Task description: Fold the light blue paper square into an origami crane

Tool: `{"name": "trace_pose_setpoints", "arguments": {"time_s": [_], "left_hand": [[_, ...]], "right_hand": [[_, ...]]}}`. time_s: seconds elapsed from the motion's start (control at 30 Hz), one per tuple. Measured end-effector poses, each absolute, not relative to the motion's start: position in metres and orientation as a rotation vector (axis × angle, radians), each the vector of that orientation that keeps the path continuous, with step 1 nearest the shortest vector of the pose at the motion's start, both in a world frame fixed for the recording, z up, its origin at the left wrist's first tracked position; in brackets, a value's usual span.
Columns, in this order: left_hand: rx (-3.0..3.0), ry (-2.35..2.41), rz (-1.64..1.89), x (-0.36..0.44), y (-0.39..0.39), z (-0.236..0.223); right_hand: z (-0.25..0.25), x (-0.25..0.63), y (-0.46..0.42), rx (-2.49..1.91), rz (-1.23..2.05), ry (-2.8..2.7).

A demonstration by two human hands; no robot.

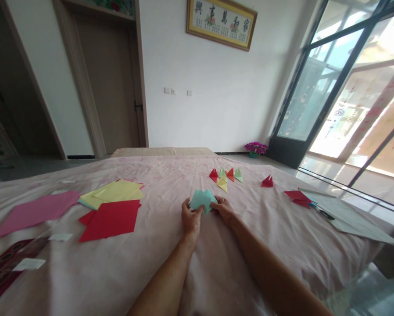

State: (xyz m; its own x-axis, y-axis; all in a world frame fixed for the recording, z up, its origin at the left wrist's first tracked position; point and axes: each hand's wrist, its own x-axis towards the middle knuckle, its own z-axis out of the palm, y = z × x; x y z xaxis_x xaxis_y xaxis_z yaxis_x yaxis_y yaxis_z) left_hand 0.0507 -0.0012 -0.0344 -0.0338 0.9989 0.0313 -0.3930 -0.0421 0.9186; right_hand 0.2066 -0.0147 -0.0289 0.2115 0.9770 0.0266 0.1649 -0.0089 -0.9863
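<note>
A light teal sheet of folded paper (202,199) is held between my two hands, just over the cloth-covered table. My left hand (191,216) pinches its left side, thumb on the near face. On its right edge my right hand (223,208) closes with thumb and fingers. Peaks stand up along the paper's top, and a point hangs down at the bottom. Beyond it lies a small group of folded paper pieces: a red one (213,175), an orange-red one (230,174), a yellow one (222,184) and pale green ones (238,174). Another red folded piece (267,181) sits farther right.
At the left lie red sheets (113,220), yellow sheets (118,192) and pink sheets (39,212). A dark red patterned object (6,272) is near the left edge. To the right are a red paper (297,198), a pen (322,211) and a pale sheet (355,217) on the pinkish tablecloth (164,254).
</note>
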Motion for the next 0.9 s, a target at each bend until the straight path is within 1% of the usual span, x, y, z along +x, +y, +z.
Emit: {"name": "trace_pose_setpoints", "arguments": {"time_s": [0.27,0.47,0.67,0.9], "left_hand": [[0.991,0.887,1.383,0.048,-0.005,-0.028],[1.052,0.884,1.361,0.048,-0.011,-0.023],[1.165,0.863,1.303,0.048,-0.019,-0.017],[1.291,0.816,1.216,0.051,-0.029,-0.008]], "right_hand": [[-0.019,0.199,-0.024,-1.302,0.875,-1.209],[-0.021,0.198,-0.023,-1.256,0.831,-1.176],[-0.025,0.199,-0.02,-1.264,0.773,-1.15],[-0.021,0.191,-0.023,-1.342,0.633,-1.12]]}}
